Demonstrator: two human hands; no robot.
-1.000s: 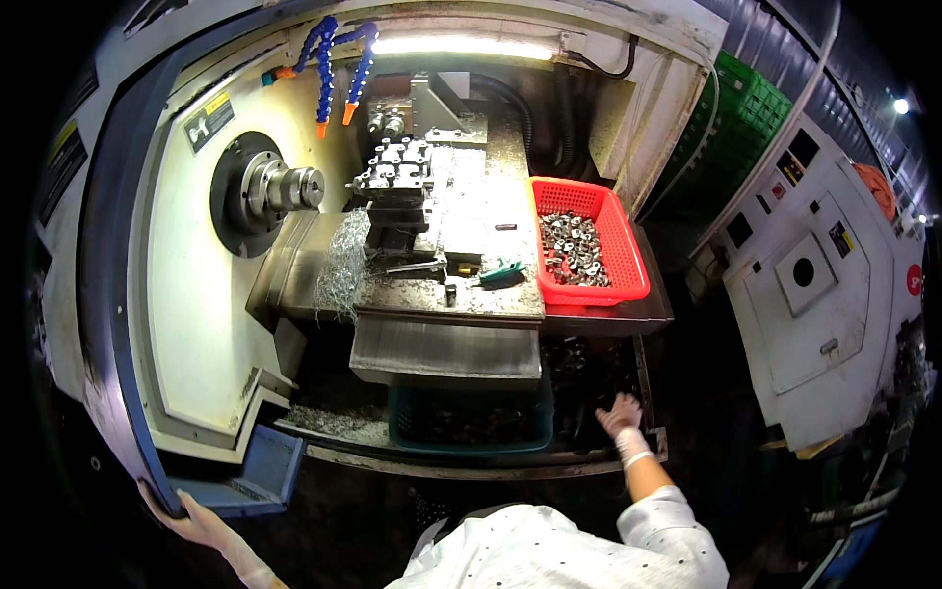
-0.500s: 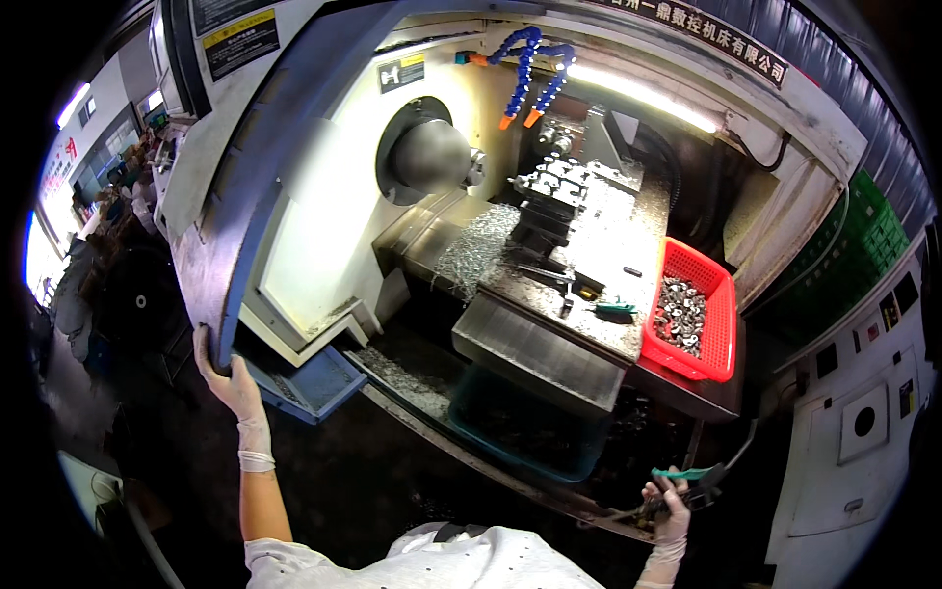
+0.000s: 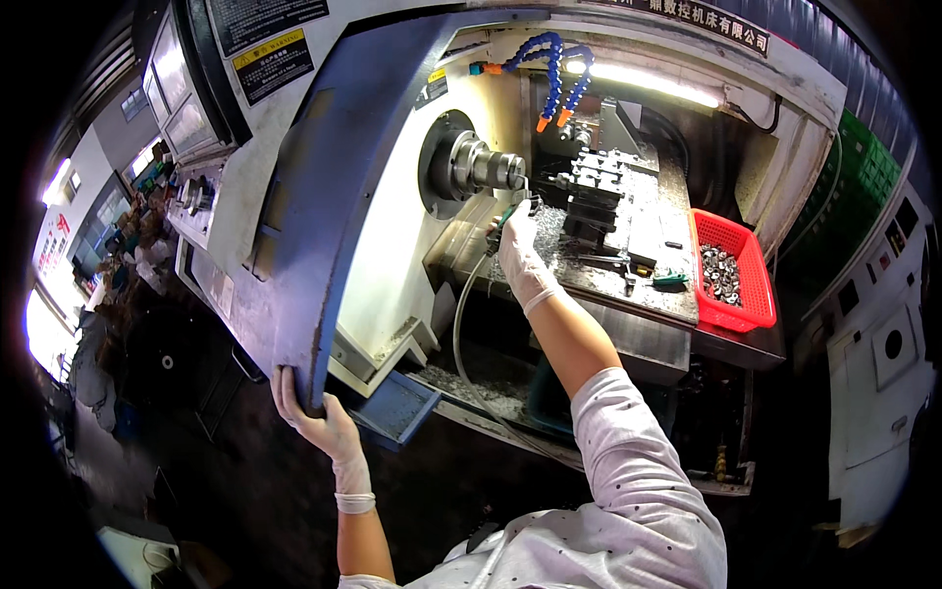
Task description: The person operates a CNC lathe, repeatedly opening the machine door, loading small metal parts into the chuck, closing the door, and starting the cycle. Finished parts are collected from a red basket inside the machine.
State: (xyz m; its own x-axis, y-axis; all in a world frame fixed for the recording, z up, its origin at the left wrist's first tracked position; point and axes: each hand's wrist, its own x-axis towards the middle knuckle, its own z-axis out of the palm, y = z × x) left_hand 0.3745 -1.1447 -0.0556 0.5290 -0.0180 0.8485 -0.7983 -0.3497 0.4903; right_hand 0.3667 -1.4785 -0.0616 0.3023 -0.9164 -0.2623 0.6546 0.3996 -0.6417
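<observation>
Gloved in white, my left hand (image 3: 329,424) is curled round the lower edge of the blue-grey sliding door (image 3: 339,211) of a lathe. My right hand (image 3: 520,250), also gloved, reaches into the machine, closed on an air blow gun (image 3: 535,204) that my fingers partly hide. The gun's thin bent nozzle points up by the front end of the metal chuck (image 3: 481,167). From the gun a pale hose (image 3: 458,334) hangs down past the machine's front lip. Just right of my hand is the tool block (image 3: 595,191) with its cutting tools.
A red plastic basket (image 3: 756,285) of small metal parts stands on the right of the machine bed. Blue coolant hoses (image 3: 555,83) hang above. Metal shavings lie under the chuck, and a green-handled tool (image 3: 670,281) rests near the bed's front edge.
My right hand has come up from the lower right into the machine with the air blow gun, beside the chuck. The chuck, blurred before, now looks sharp. My left hand stays on the door.
</observation>
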